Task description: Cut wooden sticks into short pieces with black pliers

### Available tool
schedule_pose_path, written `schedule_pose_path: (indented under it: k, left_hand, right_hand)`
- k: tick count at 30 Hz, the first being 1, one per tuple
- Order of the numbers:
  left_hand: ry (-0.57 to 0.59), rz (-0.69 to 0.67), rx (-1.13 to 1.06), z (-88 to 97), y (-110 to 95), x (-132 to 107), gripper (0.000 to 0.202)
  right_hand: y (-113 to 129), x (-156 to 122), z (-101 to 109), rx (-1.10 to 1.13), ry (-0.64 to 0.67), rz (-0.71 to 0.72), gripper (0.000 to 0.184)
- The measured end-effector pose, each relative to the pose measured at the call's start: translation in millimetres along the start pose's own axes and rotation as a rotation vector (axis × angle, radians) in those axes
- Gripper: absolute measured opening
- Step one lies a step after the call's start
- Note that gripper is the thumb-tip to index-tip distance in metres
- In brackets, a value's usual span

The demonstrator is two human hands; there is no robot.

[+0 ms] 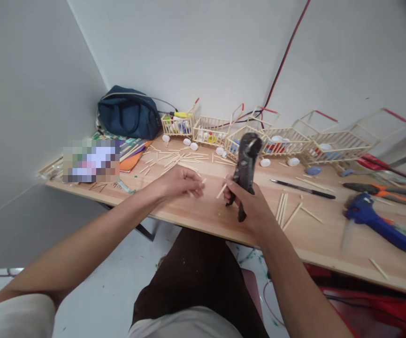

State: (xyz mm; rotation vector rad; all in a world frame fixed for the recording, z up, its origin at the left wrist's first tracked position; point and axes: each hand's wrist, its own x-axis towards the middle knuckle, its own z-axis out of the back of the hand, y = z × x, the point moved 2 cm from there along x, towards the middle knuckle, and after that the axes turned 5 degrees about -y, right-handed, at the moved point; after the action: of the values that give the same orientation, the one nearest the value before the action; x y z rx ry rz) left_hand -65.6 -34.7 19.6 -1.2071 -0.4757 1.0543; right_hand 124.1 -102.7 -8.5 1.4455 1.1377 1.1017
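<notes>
Standing upright in the right hand, the pliers are black, with the head up and the handles down. That hand's fingers are closed tight round the handles, above the near half of the counter. Just left of those fingers a short stick slants, its upper end at the fingertips; whether it is held or only lies there I cannot tell. Further left, near but apart, the left hand rests on the counter with its fingers drawn together, tips toward the stick. Whether they pinch anything I cannot tell.

Right of the right hand lie a few long sticks side by side, and beyond them a dark pen. Behind the left hand spreads a loose pile of sticks. Along the wall runs a row of stick baskets with white caps scattered before them. At the far right lie a blue glue gun and an orange-handled tool. In the left corner sits a blue bag above some books, and a red cable climbs the wall
</notes>
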Motion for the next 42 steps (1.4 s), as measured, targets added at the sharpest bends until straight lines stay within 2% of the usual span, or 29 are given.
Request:
schedule_pose_path:
  k: [3, 5, 8, 10, 12, 15, 20, 23, 29, 32, 36, 39, 42]
  left_hand:
    - [-0.358, -0.134, 0.443, 44.2, 12.8, 4.0, 0.020]
    - [-0.514, -0.125, 0.693, 73.5, 22.6, 5.2, 0.015]
    - [-0.592, -0.073, 0.883, 102.3, 35.3, 8.7, 0.016]
    - [-0.632, -0.092, 0.903, 108.8, 39.8, 14.1, 0.022]
    - [-0.666, -0.163, 0.859, 106.5, 40.7, 22.0, 0.028]
    - [-0.642, -0.246, 0.772, 94.0, 38.2, 37.0, 0.029]
    - [-0.550, -0.186, 0.879, 78.9, 32.5, 58.3, 0.024]
    - [-0.553, -0.137, 0.905, 82.4, 31.8, 66.9, 0.023]
    - [-0.478, -0.054, 0.912, 96.1, 34.0, 77.6, 0.010]
    - [-0.476, -0.051, 0.874, 101.0, 35.3, 75.4, 0.010]
    - [-0.538, -0.105, 0.785, 103.7, 32.6, 61.8, 0.012]
    - [-0.495, -0.116, 0.535, 94.6, 27.7, 46.1, 0.018]
    - [-0.274, -0.074, 0.098, 69.7, 21.6, 28.9, 0.019]
  right_hand:
    - [-5.4, -1.1, 2.1, 0.260, -0.064, -0.093, 0.023]
    - [-7.1, -1.9, 2.8, 0.339, -0.088, -0.137, 0.025]
    - [-7.6, -2.8, 2.7, 0.345, -0.096, -0.134, 0.024]
    - [-7.7, -3.1, 2.1, 0.341, -0.091, -0.111, 0.022]
    - [-7.8, -3.2, 1.6, 0.335, -0.097, -0.091, 0.022]
    - [-7.9, -3.0, 1.1, 0.323, -0.120, -0.092, 0.023]
    - [-7.0, -2.7, 0.1, 0.333, -0.125, -0.099, 0.022]
    - [-6.4, -3.0, -0.4, 0.334, -0.118, -0.094, 0.021]
    - [-3.8, -3.2, -2.3, 0.304, -0.119, -0.085, 0.022]
    - [-3.1, -3.5, -3.4, 0.304, -0.129, -0.085, 0.024]
    - [-5.6, -3.8, -2.4, 0.302, -0.129, -0.082, 0.022]
    - [-8.4, -3.0, -0.9, 0.296, -0.114, -0.070, 0.021]
    - [-9.2, -1.4, -1.2, 0.288, -0.082, -0.054, 0.020]
